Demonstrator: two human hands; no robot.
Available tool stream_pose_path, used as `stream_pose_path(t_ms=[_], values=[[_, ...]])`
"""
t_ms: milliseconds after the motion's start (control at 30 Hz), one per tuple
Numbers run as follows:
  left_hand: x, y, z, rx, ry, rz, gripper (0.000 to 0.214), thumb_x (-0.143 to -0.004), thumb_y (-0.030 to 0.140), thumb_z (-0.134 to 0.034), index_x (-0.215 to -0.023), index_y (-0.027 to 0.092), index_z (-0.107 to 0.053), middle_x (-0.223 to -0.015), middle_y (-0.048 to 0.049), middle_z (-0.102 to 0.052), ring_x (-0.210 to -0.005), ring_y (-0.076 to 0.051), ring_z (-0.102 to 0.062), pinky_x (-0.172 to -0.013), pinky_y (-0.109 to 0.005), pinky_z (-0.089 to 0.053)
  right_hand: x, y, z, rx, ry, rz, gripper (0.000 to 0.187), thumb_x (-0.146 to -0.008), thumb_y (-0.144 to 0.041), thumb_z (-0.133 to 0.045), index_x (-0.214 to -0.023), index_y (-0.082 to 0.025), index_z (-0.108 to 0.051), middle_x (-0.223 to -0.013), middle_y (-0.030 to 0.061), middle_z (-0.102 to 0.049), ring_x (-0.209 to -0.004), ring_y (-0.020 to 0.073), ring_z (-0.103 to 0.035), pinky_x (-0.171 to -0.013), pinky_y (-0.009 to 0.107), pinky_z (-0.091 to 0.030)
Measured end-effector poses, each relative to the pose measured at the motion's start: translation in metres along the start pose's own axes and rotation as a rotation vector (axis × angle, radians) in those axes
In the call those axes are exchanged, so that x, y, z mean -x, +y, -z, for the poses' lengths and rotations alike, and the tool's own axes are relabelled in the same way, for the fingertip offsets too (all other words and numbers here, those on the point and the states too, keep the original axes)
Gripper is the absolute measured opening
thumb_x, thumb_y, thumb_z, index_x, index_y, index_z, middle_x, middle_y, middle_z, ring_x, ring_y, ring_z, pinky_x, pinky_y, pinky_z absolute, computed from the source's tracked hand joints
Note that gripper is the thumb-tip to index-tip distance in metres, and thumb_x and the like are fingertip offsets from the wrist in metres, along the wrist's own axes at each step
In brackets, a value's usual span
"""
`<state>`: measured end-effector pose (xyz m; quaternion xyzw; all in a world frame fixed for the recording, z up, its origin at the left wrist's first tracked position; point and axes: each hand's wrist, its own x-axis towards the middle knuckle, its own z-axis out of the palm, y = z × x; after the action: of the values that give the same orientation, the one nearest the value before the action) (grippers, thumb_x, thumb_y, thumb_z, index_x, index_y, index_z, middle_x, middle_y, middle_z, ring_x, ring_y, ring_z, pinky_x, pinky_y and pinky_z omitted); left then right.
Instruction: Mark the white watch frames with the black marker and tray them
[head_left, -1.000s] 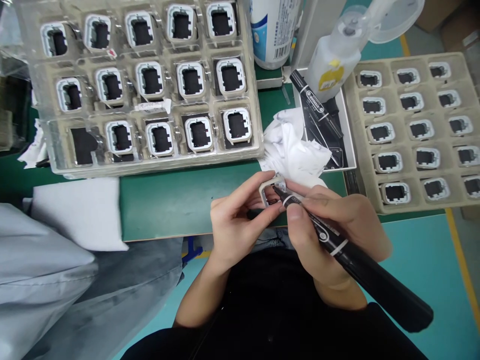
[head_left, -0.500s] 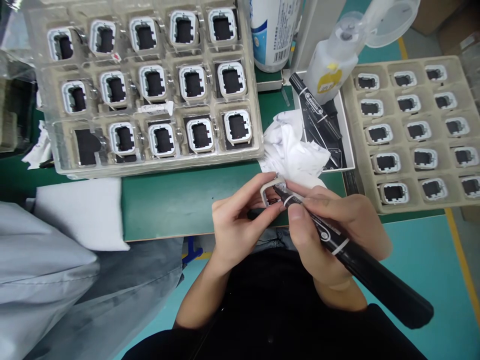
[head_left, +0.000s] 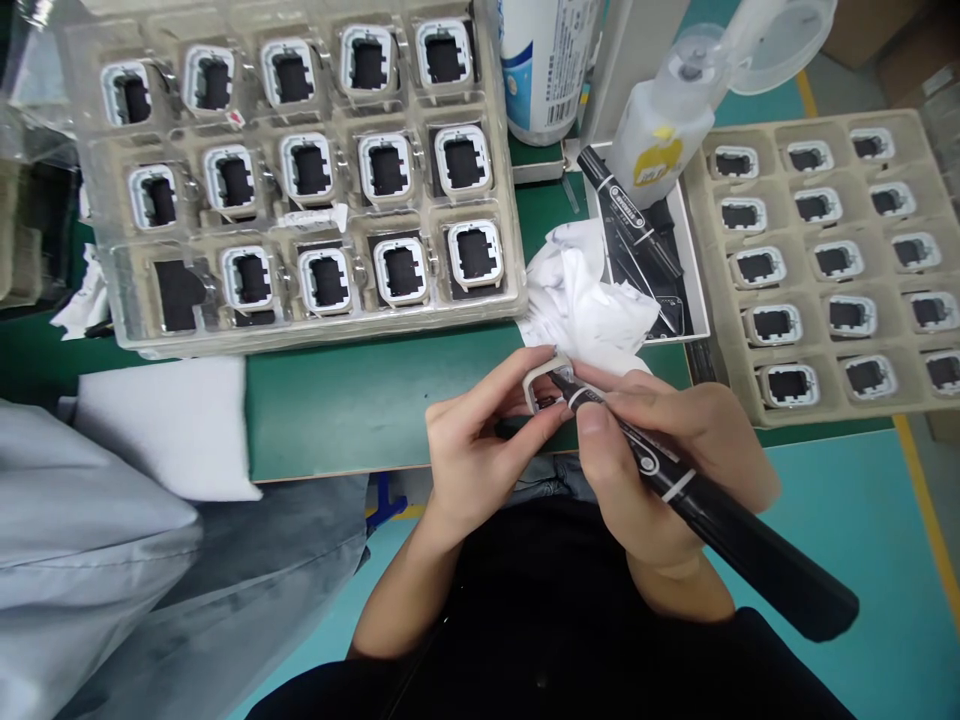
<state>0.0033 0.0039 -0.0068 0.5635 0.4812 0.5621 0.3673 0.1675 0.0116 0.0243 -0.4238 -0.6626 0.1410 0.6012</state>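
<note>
My left hand (head_left: 472, 450) pinches a small white square frame (head_left: 540, 378) between thumb and fingers, just over the table's near edge. My right hand (head_left: 667, 450) grips a thick black marker (head_left: 705, 510), its tip resting on the inside of the frame. The marker's body slants down to the lower right. Most of the frame is hidden by my fingers.
A clear tray (head_left: 300, 330) with several white frames sits at the upper left, a beige tray (head_left: 720, 330) with more at the right. Between them lie a crumpled white cloth (head_left: 592, 300), a second marker (head_left: 630, 215) in a white box, and bottles (head_left: 660, 130). A grey sleeve (head_left: 82, 560) fills the lower left.
The marker's rear end has swung slightly upward and its tip has shifted a little along the frame. Both hands stay in place.
</note>
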Motion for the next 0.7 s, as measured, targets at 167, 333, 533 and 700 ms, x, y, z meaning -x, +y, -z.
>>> stream_pose_path(t_ms=[167,333,533,700], values=[[0.002,0.000,0.000,-0.006,-0.002,-0.008,0.046,-0.098,0.031,-0.102,-0.143,0.027,-0.091,-0.099,0.0004,-0.091,-0.080,-0.017,-0.086,-0.087,-0.027,-0.078,0.001,-0.003,-0.004,0.035,0.031,-0.028,0.020,-0.094,-0.011,-0.090,-0.103,-0.027,-0.080,-0.081,-0.0045,-0.081,-0.084,0.0303,-0.093,-0.079,0.042,-0.085],[0.003,0.000,-0.001,-0.036,0.013,-0.023,0.044,-0.100,0.030,-0.100,-0.143,0.029,-0.092,-0.101,0.0007,-0.092,-0.084,-0.019,-0.089,-0.088,-0.029,-0.078,-0.002,-0.010,-0.005,0.042,0.044,-0.108,0.021,-0.094,-0.012,-0.089,-0.098,-0.028,-0.076,-0.081,-0.0057,-0.079,-0.093,0.0279,-0.095,-0.074,0.032,-0.080],[0.004,-0.001,0.000,-0.134,-0.005,-0.054,0.041,-0.101,0.030,-0.100,-0.142,0.032,-0.092,-0.097,0.0028,-0.091,-0.075,-0.014,-0.083,-0.081,-0.023,-0.071,-0.007,-0.010,-0.001,0.014,0.009,-0.148,0.018,-0.099,-0.020,-0.088,-0.098,-0.030,-0.073,-0.086,-0.0053,-0.081,-0.089,0.0235,-0.093,-0.078,0.032,-0.080],[0.005,-0.002,0.000,-0.190,-0.007,-0.064,0.039,-0.105,0.037,-0.096,-0.143,0.029,-0.091,-0.093,0.0020,-0.089,-0.070,-0.014,-0.078,-0.077,-0.024,-0.069,-0.007,-0.008,-0.003,0.070,-0.019,-0.103,0.019,-0.099,-0.017,-0.084,-0.094,-0.028,-0.070,-0.084,-0.0035,-0.082,-0.090,0.0262,-0.094,-0.071,0.032,-0.077]])
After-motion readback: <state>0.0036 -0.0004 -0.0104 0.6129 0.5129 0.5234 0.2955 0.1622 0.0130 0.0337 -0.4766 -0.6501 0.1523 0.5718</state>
